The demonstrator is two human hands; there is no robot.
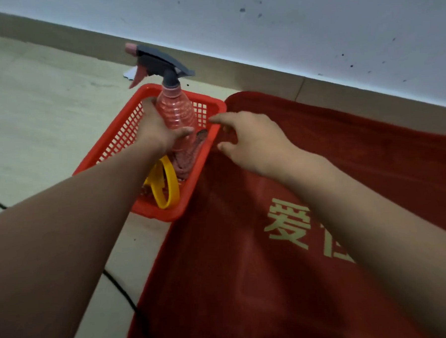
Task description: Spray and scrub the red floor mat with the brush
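Head view finding: your left hand [155, 128] is wrapped round the ribbed body of the spray bottle [176, 111], thumb across the near face and fingers round the far side. The bottle stands upright inside the red mesh basket [157, 211]. Its grey trigger head [159, 61] rises above the grip, with the pink nozzle pointing left.

Your right hand [251, 141] sits just right of the grip, holding nothing, fingers spread and loosely bent. The forefinger reaches toward the basket's right rim; whether it touches cannot be told.

Below the grip, in the near end of the same basket, lies the brush [166, 190]. Only its yellow looped handle shows clearly. A pinkish cloth [188, 160] lies between that handle and the bottle's base.

The red floor mat [248, 283] spreads to the right of the grip and toward you, flat on the pale floor [32, 101]. Its left edge runs against the basket's right wall, and yellow characters are printed on it. A black cable [119, 285] crosses the floor near your left forearm. A white wall [286, 23] stands beyond the grip.
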